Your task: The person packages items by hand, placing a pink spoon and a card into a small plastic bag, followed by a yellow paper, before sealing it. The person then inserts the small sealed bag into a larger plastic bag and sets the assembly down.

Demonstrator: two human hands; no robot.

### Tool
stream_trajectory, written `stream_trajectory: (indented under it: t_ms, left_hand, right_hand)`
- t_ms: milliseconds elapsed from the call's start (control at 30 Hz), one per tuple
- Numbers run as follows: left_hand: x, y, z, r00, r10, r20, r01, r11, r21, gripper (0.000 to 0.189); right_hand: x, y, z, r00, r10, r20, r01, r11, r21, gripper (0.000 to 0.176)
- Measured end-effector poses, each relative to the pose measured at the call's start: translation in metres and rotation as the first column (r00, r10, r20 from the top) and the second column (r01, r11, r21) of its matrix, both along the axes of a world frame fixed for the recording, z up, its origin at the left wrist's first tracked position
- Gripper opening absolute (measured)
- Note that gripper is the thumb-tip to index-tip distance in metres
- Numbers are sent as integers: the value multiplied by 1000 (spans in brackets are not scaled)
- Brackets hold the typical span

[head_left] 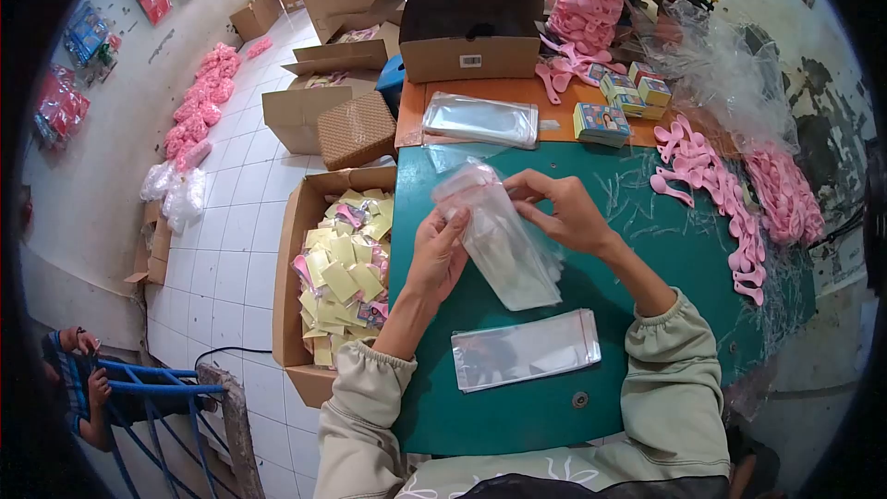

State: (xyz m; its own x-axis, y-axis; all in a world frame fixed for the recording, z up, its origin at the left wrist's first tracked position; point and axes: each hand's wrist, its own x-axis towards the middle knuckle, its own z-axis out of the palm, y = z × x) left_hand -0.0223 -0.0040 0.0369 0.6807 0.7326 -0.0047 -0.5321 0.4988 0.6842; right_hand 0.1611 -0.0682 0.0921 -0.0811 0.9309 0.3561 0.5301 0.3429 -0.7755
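Over the green table (647, 249) my left hand (436, 254) and my right hand (562, 211) both grip a clear plastic bag (504, 245). The left hand holds its left edge. My right hand pinches the top right, near the bag's mouth. The bag hangs tilted, and whether anything is inside it I cannot tell. Another flat clear bag (525, 349) lies on the table just below my hands. A stack of clear bags (480, 118) rests at the table's far side.
An open carton (288, 259) of yellow-carded packets stands on the floor at the left. Pink plastic spoons (716, 199) lie along the table's right side, small colourful boxes (621, 106) and a dark open carton (471, 28) at the back. A person sits low at the bottom left (78, 379).
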Motion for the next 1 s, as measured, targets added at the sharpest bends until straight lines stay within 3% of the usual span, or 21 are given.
stream_trajectory:
  t_ms: [133, 233, 333, 433, 533, 633, 667, 767, 867, 967, 1000]
  left_hand:
    - [3, 3, -9, 997, -39, 72, 38, 999, 24, 33]
    - [7, 2, -19, 1000, 25, 14, -26, 996, 83, 33]
    - [10, 1, -16, 996, 80, -31, -75, 988, 139, 32]
    - [12, -7, 2, 980, 166, -111, -125, 944, 307, 29]
    - [19, -17, 20, 951, 273, -147, -168, 852, 495, 23]
    - [24, -27, 36, 944, 312, -107, -192, 783, 591, 21]
    - [24, -29, 40, 944, 318, -88, -201, 765, 611, 21]
    - [22, -34, 46, 907, 392, -157, -205, 733, 648, 23]
    - [25, -41, 45, 929, 370, -8, -305, 779, 548, 29]
    - [3, -46, 35, 890, 402, -214, -52, 556, 829, 35]
    - [-3, -48, 31, 893, 398, -209, -39, 533, 845, 33]
  right_hand:
    - [0, -1, -8, 1000, 20, -4, -20, 998, -67, 27]
    - [5, -3, 0, 949, 163, 271, -56, 930, -362, 32]
    - [15, -6, -2, 873, 236, 427, -168, 967, -191, 42]
    - [13, -9, 37, 938, 168, 303, -155, 986, -66, 56]
    - [-10, -10, 63, 903, 33, 429, -130, 971, 199, 62]
    - [-37, -20, 91, 764, 23, 644, 88, 986, -140, 54]
    - [-36, -18, 78, 733, -83, 675, 126, 992, -14, 41]
    - [-38, -23, 95, 673, -40, 739, 211, 967, -140, 28]
    - [-25, -29, 93, 770, -80, 633, 64, 997, 48, 22]
    - [-19, -46, 115, 924, -92, 372, 111, 993, -29, 20]
    - [-15, -55, 117, 962, -105, 251, 154, 970, -185, 21]
